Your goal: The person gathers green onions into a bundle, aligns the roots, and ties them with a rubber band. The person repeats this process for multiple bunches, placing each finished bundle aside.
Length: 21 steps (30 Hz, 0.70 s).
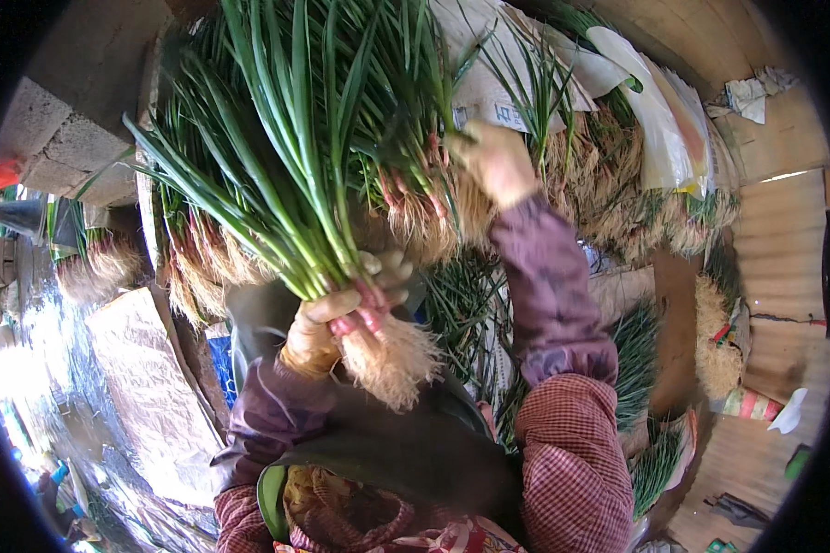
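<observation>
A bunch of spring onions (327,249), with long green leaves, reddish bulbs and a thick tuft of pale roots, is clasped in my left hand (318,332). Its leaves point up and away, while the roots hang toward me. Farther off, my right hand (496,164) reaches into a heap of spring onions (406,189), its fingers closed around a stalk at the heap's right edge. That hand is slightly smeared by motion, and its fingertips are partly hidden. Both hands look covered by pale, dirt-stained gloves.
More rooted onions (609,175) lie at the far right beside white plastic sacking (650,120). Onion leaves (461,309) spread beyond my lap. At left are a flattened brown sack (148,387) and concrete blocks (78,138). Corrugated sheeting (788,276) borders the right side.
</observation>
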Motion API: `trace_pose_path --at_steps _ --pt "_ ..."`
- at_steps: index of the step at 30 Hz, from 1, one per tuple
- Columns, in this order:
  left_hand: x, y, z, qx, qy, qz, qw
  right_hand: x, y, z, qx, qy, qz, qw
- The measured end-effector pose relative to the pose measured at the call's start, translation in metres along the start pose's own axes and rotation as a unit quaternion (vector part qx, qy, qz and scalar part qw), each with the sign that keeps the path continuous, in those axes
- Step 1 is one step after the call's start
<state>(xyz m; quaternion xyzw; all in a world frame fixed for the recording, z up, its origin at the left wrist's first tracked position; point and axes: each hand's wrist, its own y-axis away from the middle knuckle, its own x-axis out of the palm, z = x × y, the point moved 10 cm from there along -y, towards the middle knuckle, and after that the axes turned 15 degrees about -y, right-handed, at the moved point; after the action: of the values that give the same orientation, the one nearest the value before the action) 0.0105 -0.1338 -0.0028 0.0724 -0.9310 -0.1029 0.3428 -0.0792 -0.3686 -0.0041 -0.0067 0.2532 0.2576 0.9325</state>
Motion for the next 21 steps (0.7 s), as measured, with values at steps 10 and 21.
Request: trace_pose_path --at_steps 10,21 --pt "-0.011 -0.014 0.025 -0.008 -0.041 -0.010 0.999 0.104 0.090 -0.005 0.101 -0.514 0.210 0.826" --pt "-0.009 -0.002 0.021 -0.013 0.016 -0.003 1.000 0.075 0.103 0.025 -0.171 -0.282 -0.048 0.943"
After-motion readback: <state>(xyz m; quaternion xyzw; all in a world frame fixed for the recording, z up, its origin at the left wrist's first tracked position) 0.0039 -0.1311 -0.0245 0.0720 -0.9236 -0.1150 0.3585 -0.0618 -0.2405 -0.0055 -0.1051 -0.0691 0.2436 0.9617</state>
